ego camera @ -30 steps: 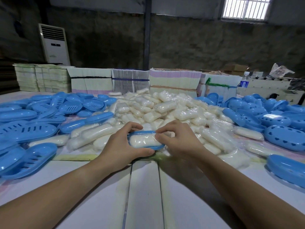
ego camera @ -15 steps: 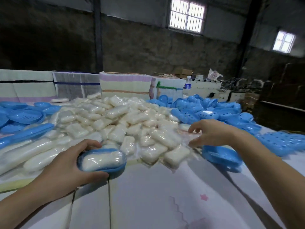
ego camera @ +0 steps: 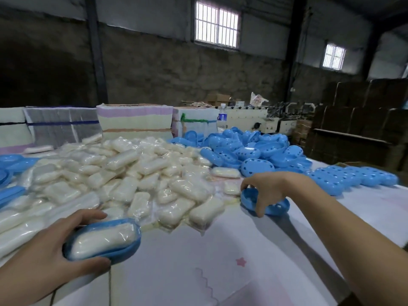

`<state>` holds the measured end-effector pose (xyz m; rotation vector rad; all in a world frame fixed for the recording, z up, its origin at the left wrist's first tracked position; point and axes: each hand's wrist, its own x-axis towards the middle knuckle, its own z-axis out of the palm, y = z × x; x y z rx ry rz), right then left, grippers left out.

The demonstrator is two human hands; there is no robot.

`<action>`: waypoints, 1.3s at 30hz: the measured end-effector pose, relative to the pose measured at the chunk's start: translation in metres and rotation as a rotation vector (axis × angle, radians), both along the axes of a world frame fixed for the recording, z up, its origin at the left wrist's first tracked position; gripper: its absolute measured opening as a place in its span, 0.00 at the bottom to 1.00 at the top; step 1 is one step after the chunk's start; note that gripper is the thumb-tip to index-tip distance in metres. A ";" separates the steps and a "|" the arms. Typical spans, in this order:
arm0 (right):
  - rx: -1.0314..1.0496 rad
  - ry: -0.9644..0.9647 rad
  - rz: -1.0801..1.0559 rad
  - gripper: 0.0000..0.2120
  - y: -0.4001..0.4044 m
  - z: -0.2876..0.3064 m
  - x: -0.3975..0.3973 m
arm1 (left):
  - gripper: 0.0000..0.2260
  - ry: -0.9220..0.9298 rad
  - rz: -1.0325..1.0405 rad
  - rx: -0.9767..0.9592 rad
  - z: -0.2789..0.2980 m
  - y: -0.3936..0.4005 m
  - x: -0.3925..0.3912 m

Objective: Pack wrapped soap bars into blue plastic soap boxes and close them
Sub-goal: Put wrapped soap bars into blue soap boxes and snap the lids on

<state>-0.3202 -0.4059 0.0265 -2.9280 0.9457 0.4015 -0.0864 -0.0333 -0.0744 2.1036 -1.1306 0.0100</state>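
Head view: dim brick walls rise behind your work table [ego camera: 220,272], with two barred windows [ego camera: 216,27] letting in light. White cloth printed with a pink star covers the table, and its bare near part spreads between your two forearms.

Your left hand [ego camera: 50,250] grips one blue soap box base [ego camera: 123,250] at the near left; the fingers curl over its far rim and the thumb presses its near edge. One wrapped soap bar [ego camera: 103,238] lies inside it, with no lid on top.

Your right hand [ego camera: 267,188] reaches out to the right and pinches a second blue box half [ego camera: 276,206], which rests on the cloth just beside the soap pile. Thumb points down over its near rim, fingers hook its far rim.

Between your hands sits a heap of wrapped soap bars [ego camera: 136,171], too many to count, its near edge touching the box in your left hand. Behind your right hand is a mound of blue lids with dot holes [ego camera: 254,149], also beyond counting. A neat row of closed blue boxes [ego camera: 353,177] runs along the far right table edge. More blue halves [ego camera: 11,160] lie at the far left edge.

Four stacks of flat cartons [ego camera: 134,120] line the back of the table. One water bottle [ego camera: 222,117] stands beside them.
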 end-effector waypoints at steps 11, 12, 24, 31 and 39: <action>0.412 -0.896 0.305 0.30 0.100 0.010 0.085 | 0.48 0.021 -0.046 -0.112 0.007 -0.007 -0.011; 0.481 -0.955 0.339 0.29 0.115 0.010 0.097 | 0.47 0.039 -0.045 -0.144 0.009 -0.007 -0.013; 1.296 -1.306 0.461 0.23 0.202 -0.038 0.150 | 0.39 0.406 0.061 -0.552 0.023 -0.008 -0.017; 1.163 -1.163 0.466 0.23 0.198 -0.044 0.143 | 0.40 0.544 0.042 -0.721 0.034 -0.002 -0.024; 1.113 -1.025 0.546 0.18 0.199 -0.045 0.141 | 0.38 0.654 0.045 -0.738 0.035 0.001 -0.026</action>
